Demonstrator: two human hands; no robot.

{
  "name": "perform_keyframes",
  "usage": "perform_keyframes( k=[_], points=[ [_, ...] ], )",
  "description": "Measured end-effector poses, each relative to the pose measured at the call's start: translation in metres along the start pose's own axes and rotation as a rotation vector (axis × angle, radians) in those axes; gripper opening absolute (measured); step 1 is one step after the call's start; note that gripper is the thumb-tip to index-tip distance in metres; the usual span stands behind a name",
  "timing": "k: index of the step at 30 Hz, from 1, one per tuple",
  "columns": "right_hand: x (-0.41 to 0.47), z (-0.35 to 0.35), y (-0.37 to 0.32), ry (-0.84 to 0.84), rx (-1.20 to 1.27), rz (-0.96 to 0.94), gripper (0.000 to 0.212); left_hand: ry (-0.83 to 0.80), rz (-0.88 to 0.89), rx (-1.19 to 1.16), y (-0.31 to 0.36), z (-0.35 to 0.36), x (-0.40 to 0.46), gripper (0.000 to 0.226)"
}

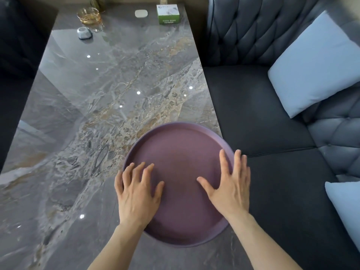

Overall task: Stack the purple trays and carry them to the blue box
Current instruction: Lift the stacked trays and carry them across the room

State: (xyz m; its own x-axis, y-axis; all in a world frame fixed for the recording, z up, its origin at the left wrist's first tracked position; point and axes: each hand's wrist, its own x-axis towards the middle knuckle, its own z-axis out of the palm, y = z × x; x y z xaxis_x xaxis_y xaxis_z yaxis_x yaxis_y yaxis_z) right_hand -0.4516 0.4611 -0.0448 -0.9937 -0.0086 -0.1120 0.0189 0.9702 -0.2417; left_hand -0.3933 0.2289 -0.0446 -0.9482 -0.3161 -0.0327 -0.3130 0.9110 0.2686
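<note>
Purple tray [181, 152]: round, rimmed, set at the near right edge of the marble surface [93, 114], overhanging it slightly.
Left hand [136, 193]: fingers spread, laid over the tray's left rim; nothing gripped.
Right hand [230, 187]: flat, fingers splayed, laid across the right rim.
Green-and-white box [168, 14]: far end; print is unreadable.
Glass [90, 18]: far left.
Sofa [263, 114]: dark, beside the surface.
</note>
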Motion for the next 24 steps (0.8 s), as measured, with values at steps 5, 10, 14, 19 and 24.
perform_keyframes(
  k=[5, 10, 14, 19, 24],
  points=[
    [0.011, -0.013, 0.006, -0.107, 0.149, 0.154, 0.109, -0.052, -0.425, -0.276, -0.024, -0.019, 0.014, 0.086],
    [0.011, -0.015, 0.002, -0.158, 0.090, 0.291, 0.111, -0.123, -0.495, -0.399, -0.029, -0.025, 0.023, 0.091],
    [0.014, -0.020, 0.003, -0.199, 0.144, 0.325, 0.116, -0.162, -0.502, -0.407, -0.025, -0.028, 0.022, 0.109],
    [0.017, -0.036, 0.003, -0.222, 0.189, 0.347, 0.118, -0.148, -0.498, -0.418, -0.021, -0.035, 0.012, 0.122],
    [0.015, -0.062, -0.001, -0.182, 0.230, 0.319, 0.118, -0.074, -0.492, -0.440, -0.018, -0.055, 0.006, 0.118]
  ],
)
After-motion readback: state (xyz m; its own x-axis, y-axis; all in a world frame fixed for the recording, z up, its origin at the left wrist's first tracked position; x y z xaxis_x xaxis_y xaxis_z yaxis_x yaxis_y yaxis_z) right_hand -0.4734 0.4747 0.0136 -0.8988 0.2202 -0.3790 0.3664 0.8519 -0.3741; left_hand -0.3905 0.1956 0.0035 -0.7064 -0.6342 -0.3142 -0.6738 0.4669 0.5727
